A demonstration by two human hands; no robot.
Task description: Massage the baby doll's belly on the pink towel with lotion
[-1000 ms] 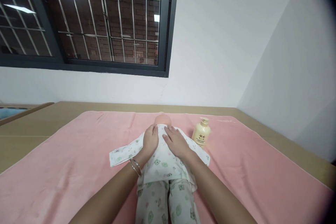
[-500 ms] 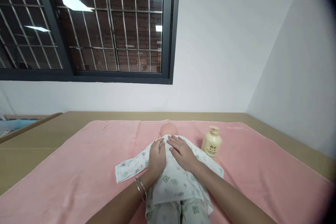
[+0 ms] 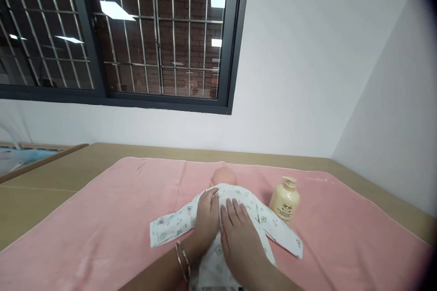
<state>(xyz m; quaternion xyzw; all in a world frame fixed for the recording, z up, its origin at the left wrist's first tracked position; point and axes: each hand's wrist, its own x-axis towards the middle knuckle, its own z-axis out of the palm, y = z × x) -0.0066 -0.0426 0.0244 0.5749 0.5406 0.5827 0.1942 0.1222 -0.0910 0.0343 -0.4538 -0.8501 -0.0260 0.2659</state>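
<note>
Both of our hands lie flat on the back of one baby doll point(image 3: 223, 177), fingers stretched out and gripping nothing. Our left hand point(image 3: 207, 216), with two thin bangles point(image 3: 182, 260) at the wrist, presses on the doll's upper back just beside the left sleeve. Our right hand point(image 3: 239, 232) rests palm down next to it, the two nearly touching along the middle of the garment.

We see the doll in the middle of the pink towel point(image 3: 85, 232), its bare round head pointing away from us toward the wall. It wears one white printed romper point(image 3: 259, 216) with small green figures, and both sleeves are spread outward, one to each side.

One cream pump bottle point(image 3: 285, 200) stands upright on the towel, just beside the doll's right sleeve and apart from our hands.

We find the towel spread over a tan tabletop point(image 3: 44, 186) that runs to a white wall point(image 3: 300, 68); a second white wall meets it at a corner on the right. One dark-framed window point(image 3: 119, 36) with metal bars sits in the far wall on the left, brick showing behind the glass and ceiling lights reflected in it. At the far left edge a light blue surface point(image 3: 15, 157) shows beyond the table, too little of it for us to tell what it is.
</note>
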